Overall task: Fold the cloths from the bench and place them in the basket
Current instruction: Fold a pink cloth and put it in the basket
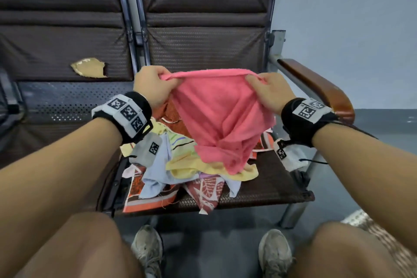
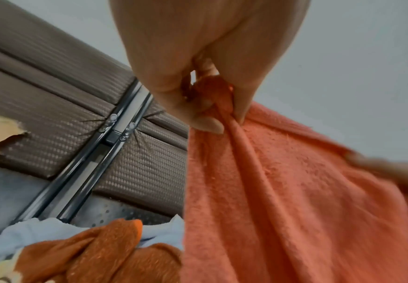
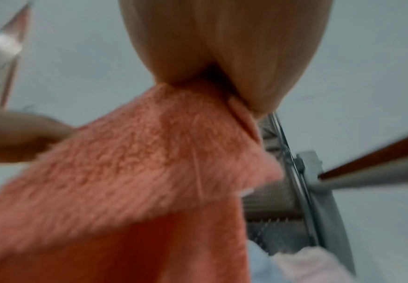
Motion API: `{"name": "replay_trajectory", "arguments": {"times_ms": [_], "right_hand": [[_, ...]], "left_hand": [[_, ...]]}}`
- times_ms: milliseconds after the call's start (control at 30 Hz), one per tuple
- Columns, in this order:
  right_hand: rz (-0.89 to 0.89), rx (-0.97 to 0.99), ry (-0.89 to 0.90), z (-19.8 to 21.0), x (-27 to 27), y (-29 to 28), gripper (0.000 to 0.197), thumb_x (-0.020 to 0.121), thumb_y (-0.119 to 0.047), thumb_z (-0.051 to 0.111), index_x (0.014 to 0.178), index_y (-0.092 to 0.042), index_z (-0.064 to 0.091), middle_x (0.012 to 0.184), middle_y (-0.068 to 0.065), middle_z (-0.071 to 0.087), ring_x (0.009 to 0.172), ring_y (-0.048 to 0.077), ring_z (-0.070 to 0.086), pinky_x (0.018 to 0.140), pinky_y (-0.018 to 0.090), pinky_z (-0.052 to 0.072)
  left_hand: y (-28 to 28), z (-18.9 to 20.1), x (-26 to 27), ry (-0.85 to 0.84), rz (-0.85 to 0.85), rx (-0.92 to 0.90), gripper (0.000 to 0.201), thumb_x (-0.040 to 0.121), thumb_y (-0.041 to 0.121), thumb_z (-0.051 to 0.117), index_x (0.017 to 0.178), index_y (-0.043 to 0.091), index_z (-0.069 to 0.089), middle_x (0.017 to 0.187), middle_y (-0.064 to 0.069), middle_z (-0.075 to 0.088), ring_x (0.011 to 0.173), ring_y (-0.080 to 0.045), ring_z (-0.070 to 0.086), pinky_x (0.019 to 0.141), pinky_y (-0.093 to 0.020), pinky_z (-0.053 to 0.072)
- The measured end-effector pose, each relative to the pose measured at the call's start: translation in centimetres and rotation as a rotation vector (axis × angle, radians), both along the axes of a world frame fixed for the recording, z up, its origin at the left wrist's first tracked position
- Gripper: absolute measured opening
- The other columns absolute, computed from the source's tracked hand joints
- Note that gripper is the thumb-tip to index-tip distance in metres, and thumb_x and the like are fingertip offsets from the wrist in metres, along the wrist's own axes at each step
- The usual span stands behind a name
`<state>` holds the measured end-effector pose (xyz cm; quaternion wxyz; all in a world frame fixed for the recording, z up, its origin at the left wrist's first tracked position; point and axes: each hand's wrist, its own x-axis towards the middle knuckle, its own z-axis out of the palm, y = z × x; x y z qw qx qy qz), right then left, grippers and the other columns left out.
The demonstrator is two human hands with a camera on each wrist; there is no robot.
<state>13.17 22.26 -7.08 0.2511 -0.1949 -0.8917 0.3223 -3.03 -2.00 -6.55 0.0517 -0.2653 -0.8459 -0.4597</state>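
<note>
A pink terry cloth hangs in the air over the bench seat, stretched by its top edge between both hands. My left hand pinches its left top corner, and the left wrist view shows the fingers bunched round the pink cloth. My right hand pinches the right top corner; in the right wrist view the pink cloth spills from the curled fingers. Below lies a heap of cloths: yellow, pale blue, rust orange and leaf-printed. No basket is in sight.
The brown bench has a torn backrest patch on the left seat and a wooden armrest on the right. A grey wall stands behind. My knees and shoes are at the bottom; a patterned object shows at lower right.
</note>
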Motion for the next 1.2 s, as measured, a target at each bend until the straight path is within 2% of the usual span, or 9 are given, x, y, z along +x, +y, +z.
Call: {"name": "replay_trajectory", "arguments": {"times_ms": [100,200,400,533,633,767,867,1000,1200], "right_hand": [[0.126,0.267,-0.149,1.5,1.0,1.0,0.033,0.085,-0.038,0.074,0.075,-0.009,0.062,0.072,0.000,0.059,0.070,0.018,0.053,0.066,0.032,0.038],[0.152,0.434,-0.338,2.1,1.9,1.6,0.021,0.095,-0.031,0.063,0.084,-0.015,0.072,0.080,0.001,0.067,0.080,0.022,0.060,0.075,0.033,0.046],[0.067,0.400,-0.275,3.6,2.1,1.6,0.036,0.095,-0.014,0.048,0.059,-0.021,0.047,0.061,-0.002,0.050,0.070,0.027,0.052,0.066,0.031,0.035],[0.085,0.263,-0.182,5.0,2.9,2.7,0.021,0.085,0.002,0.050,0.096,-0.012,0.061,0.077,-0.005,0.056,0.070,0.017,0.051,0.061,0.019,0.038],[0.079,0.339,-0.190,5.6,3.2,2.4,0.029,0.084,0.003,0.044,0.105,-0.015,0.052,0.078,-0.002,0.053,0.070,0.021,0.051,0.063,0.026,0.038],[-0.101,0.381,-0.322,6.5,2.7,1.7,0.031,0.082,0.001,0.040,0.073,-0.021,0.060,0.089,0.006,0.056,0.087,0.028,0.053,0.079,0.033,0.045],[-0.156,0.252,-0.312,6.8,2.3,1.5,0.033,0.091,-0.018,0.043,0.060,-0.014,0.052,0.079,0.010,0.056,0.078,0.030,0.053,0.069,0.030,0.040],[-0.145,-0.149,-0.191,6.7,1.6,0.8,0.042,0.090,-0.046,0.059,0.072,-0.010,0.069,0.064,0.004,0.058,0.052,0.018,0.055,0.042,0.020,0.042],[-0.077,-0.586,-0.066,7.1,-0.4,-3.1,0.040,0.097,-0.032,0.060,0.109,0.006,0.065,0.098,0.016,0.067,0.085,0.028,0.065,0.077,0.040,0.054]], "left_hand": [[-0.3,2.4,-1.4,0.060,0.067,0.098,0.034,0.091,0.035,0.061,0.083,0.003,0.069,0.082,-0.023,0.067,0.076,-0.033,0.064,0.076,-0.042,0.056],[-0.3,3.7,-2.0,0.092,0.033,0.114,0.035,0.095,0.028,0.054,0.088,-0.004,0.066,0.075,-0.013,0.056,0.071,-0.020,0.050,0.067,-0.033,0.043],[-0.2,3.8,-2.2,0.079,0.021,0.095,0.039,0.097,0.034,0.057,0.094,-0.005,0.066,0.089,-0.020,0.065,0.079,-0.022,0.054,0.075,-0.041,0.046],[-1.3,3.3,-2.8,0.087,0.027,0.048,0.036,0.085,0.038,0.074,0.065,0.015,0.056,0.063,0.004,0.050,0.059,-0.010,0.043,0.055,-0.025,0.035],[-2.1,2.9,-3.0,0.097,-0.014,-0.019,0.020,0.087,0.036,0.073,0.074,0.022,0.067,0.070,0.003,0.061,0.065,-0.010,0.052,0.059,-0.028,0.041],[-2.0,2.3,-2.9,0.043,-0.089,0.078,0.012,0.093,0.023,0.065,0.087,0.018,0.074,0.074,-0.005,0.064,0.069,-0.011,0.054,0.064,-0.026,0.043],[-1.8,2.5,-3.2,-0.094,-0.028,0.188,0.037,0.090,0.041,0.067,0.072,0.008,0.064,0.060,-0.002,0.040,0.048,-0.006,0.037,0.044,-0.023,0.030],[-0.8,3.8,-2.7,-0.216,0.087,0.297,0.050,0.086,0.046,0.071,0.055,0.016,0.045,0.057,-0.001,0.031,0.047,-0.013,0.031,0.047,-0.029,0.026],[3.6,5.5,2.5,-0.490,-0.017,0.548,0.037,0.086,0.025,0.067,0.052,0.015,0.056,0.039,0.007,0.045,0.036,-0.010,0.042,0.043,-0.020,0.032]]}}
